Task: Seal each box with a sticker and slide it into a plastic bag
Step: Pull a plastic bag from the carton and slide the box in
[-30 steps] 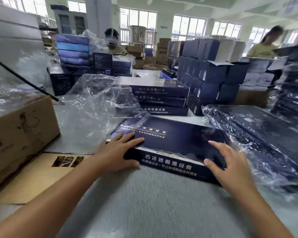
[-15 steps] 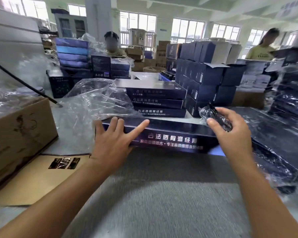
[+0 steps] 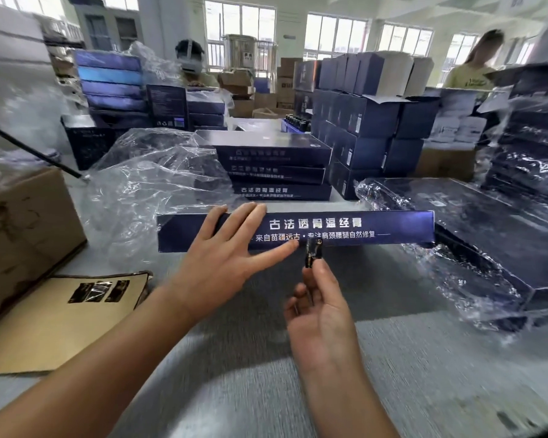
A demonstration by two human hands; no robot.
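The dark blue box (image 3: pixel 377 227) sits just past both hands, and its long side with white writing faces the person. The left hand (image 3: pixel 222 257) lies flat against this side. Its fingers (image 3: pixel 249 218) are straight and spread apart, and the thumb tip touches the bottom line of writing.

Just right of that thumb, the right hand (image 3: pixel 323 314) holds up a small dark sticker (image 3: pixel 313 254). The right fingers (image 3: pixel 322 271) and thumb pinch the bottom end of the sticker. Its top end touches the lower edge of the box, near the middle.

Behind the left fingers lies a crumpled clear plastic bag (image 3: pixel 146 184). Farther back from both hands, three more blue boxes (image 3: pixel 279 172) sit in a pile. To the right of the right fingers lie wrapped boxes (image 3: pixel 487 254) in shiny plastic. To the left of the left fingers, a brown sheet (image 3: pixel 45 327) lies on the grey surface (image 3: pixel 298 390). It has a few spare stickers (image 3: pixel 98 290) on it. A big cardboard box (image 3: pixel 23 229) stands beside that sheet.
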